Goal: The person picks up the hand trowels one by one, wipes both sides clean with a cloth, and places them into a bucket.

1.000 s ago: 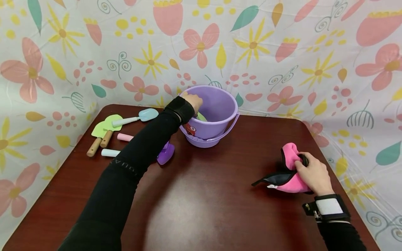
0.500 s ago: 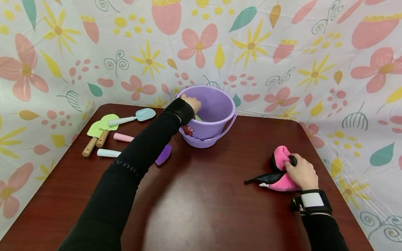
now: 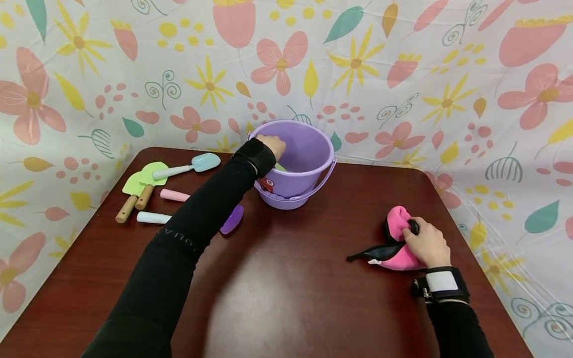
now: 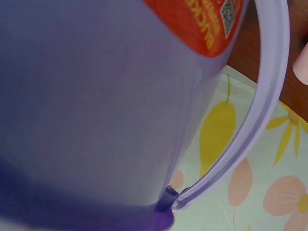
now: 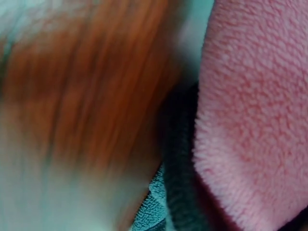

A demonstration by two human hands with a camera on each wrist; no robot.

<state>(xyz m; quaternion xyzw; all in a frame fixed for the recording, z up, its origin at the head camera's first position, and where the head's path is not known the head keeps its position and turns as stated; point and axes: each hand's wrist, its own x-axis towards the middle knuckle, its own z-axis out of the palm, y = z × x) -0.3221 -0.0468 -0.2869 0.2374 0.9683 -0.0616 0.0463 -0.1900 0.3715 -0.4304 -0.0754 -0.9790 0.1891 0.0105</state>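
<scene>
My left hand [image 3: 273, 145] reaches over the left rim of a lilac bucket [image 3: 309, 149], its fingers hidden inside. A light green piece [image 3: 280, 167] shows just below the hand in the bucket; whether I hold it I cannot tell. The left wrist view is filled by the lilac bucket wall [image 4: 106, 106], with a red label [image 4: 211, 29] and the curved bail handle [image 4: 269, 72]. At the right, my right hand [image 3: 429, 243] grips a bunched pink fleece cloth [image 3: 400, 259] with black edging, a dark grey side and a white tag. Its pink pile [image 5: 255, 106] fills the right of the right wrist view.
On the brown table [image 3: 286, 278], two green trowels [image 3: 134, 184] with wooden handles lie at the left. Beside them are a light blue shovel [image 3: 205, 162], a pink handle [image 3: 174, 195], a white handle [image 3: 153, 218] and a purple scoop [image 3: 232, 220], partly behind my left arm. A floral curtain [image 3: 358, 74] stands behind.
My right hand has shifted slightly left with the cloth. The left hand stays at the bucket, and less of the green piece shows. The head view has turned a little.
</scene>
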